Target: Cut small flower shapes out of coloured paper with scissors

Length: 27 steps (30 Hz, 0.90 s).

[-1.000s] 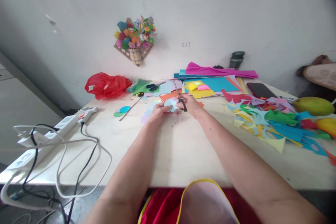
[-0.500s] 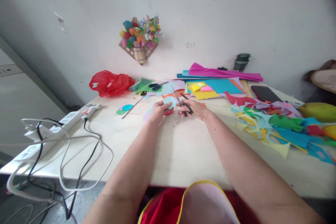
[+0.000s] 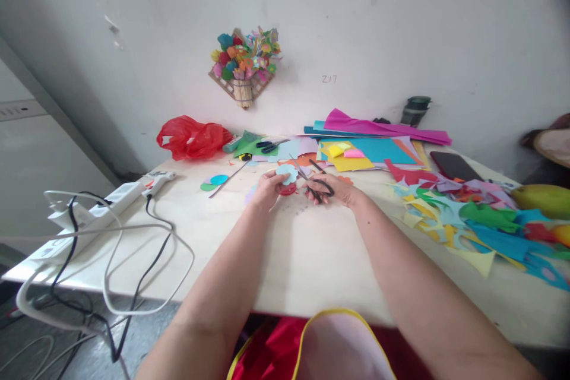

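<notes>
Between the fingers of my left hand (image 3: 268, 188) is a light blue paper flower (image 3: 287, 174) with a scalloped edge. My right hand (image 3: 335, 188) grips black-handled scissors (image 3: 328, 188), whose blades point up and left, close to the flower's right side. Under the flower, partly hidden by it and my left fingers, lies a small red round thing (image 3: 287, 190) on the table. Orange paper pieces (image 3: 307, 161) lie just beyond the scissors. Blue and green paper circles (image 3: 218, 180) rest to the left of my left hand.
Paper scraps (image 3: 445, 219) cover the table's right side, near a phone (image 3: 454, 165). Coloured sheets (image 3: 387, 150) and a second pair of scissors (image 3: 267, 146) lie at the back. A red plastic bag (image 3: 192, 138) sits back left. A power strip (image 3: 120, 195) with cables runs along the left.
The scissors have drawn slightly right, away from the flower, which shows more fully now. The whole view has shifted a little, so the table appears moved to the right.
</notes>
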Tool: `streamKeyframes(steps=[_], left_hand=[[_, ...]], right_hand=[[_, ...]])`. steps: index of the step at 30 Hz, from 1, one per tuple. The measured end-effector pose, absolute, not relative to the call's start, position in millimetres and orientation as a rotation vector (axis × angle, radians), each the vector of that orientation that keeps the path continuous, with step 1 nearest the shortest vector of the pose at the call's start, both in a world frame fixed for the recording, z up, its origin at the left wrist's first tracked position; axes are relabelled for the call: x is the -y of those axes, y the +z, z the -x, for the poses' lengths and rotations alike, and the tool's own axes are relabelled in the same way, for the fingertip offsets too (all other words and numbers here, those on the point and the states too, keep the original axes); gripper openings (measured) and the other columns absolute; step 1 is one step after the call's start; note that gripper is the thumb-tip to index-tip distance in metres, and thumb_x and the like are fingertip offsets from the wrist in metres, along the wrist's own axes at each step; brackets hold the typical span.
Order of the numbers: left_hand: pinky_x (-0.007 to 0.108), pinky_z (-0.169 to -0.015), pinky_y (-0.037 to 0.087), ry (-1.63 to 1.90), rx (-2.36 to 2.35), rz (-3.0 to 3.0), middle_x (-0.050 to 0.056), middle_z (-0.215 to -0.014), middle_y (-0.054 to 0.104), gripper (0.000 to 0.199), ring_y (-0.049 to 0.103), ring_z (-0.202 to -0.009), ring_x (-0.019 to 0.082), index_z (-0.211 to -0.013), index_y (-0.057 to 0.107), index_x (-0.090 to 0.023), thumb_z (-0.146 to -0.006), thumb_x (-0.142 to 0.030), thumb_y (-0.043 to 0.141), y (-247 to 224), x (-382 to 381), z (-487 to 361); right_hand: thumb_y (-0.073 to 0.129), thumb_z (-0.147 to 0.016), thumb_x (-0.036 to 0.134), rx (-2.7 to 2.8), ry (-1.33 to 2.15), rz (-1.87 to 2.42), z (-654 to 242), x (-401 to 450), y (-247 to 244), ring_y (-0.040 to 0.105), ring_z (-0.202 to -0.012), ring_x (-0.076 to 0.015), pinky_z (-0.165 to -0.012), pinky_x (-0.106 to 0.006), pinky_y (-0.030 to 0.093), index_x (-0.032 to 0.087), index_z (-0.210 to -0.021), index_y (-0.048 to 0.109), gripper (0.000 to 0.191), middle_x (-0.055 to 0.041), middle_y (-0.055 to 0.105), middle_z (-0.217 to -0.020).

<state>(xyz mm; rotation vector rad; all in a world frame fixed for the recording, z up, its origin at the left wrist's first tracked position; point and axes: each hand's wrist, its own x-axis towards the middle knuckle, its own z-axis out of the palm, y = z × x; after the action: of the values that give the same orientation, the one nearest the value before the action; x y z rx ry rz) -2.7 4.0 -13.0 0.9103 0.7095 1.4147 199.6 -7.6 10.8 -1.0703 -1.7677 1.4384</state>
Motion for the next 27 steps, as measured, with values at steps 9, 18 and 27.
streamKeyframes(steps=[9, 18, 27], left_hand=[[0.031, -0.066, 0.054, 1.405, -0.702, -0.932, 0.004, -0.071, 0.069, 0.028, 0.065, -0.062, 0.015, -0.073, 0.067, -0.013, -0.056, -0.016, 0.089, -19.1, -9.0, 5.1], [0.029, -0.063, 0.053, 1.395, -0.674, -0.943, 0.004, -0.069, 0.069, 0.027, 0.066, -0.060, 0.015, -0.072, 0.068, -0.012, -0.056, -0.016, 0.089, -21.3, -12.3, 7.0], [0.030, -0.066, 0.055, 1.393, -0.686, -0.925, 0.006, -0.073, 0.071, 0.024, 0.068, -0.063, 0.016, -0.075, 0.069, -0.011, -0.058, -0.012, 0.086, -20.7, -11.5, 5.4]], right_hand=[[0.080, -0.081, 0.043, 1.791, 1.404, 1.113, -198.9, 10.5, 14.4, 0.059, -0.045, -0.0086, -0.033, -0.016, 0.033, 0.015, -0.069, 0.060, 0.036, -0.0028, 0.067, -0.062], [0.080, -0.081, 0.041, 1.791, 1.372, 1.145, -197.2, 11.0, 14.4, 0.052, -0.040, -0.0061, -0.032, -0.015, 0.030, 0.015, -0.070, 0.062, 0.033, 0.0016, 0.061, -0.055], [0.082, -0.080, 0.043, 1.787, 1.381, 1.124, -196.3, 8.9, 11.8, 0.047, -0.039, -0.0054, -0.032, -0.016, 0.026, 0.019, -0.069, 0.061, 0.034, 0.0024, 0.060, -0.052]])
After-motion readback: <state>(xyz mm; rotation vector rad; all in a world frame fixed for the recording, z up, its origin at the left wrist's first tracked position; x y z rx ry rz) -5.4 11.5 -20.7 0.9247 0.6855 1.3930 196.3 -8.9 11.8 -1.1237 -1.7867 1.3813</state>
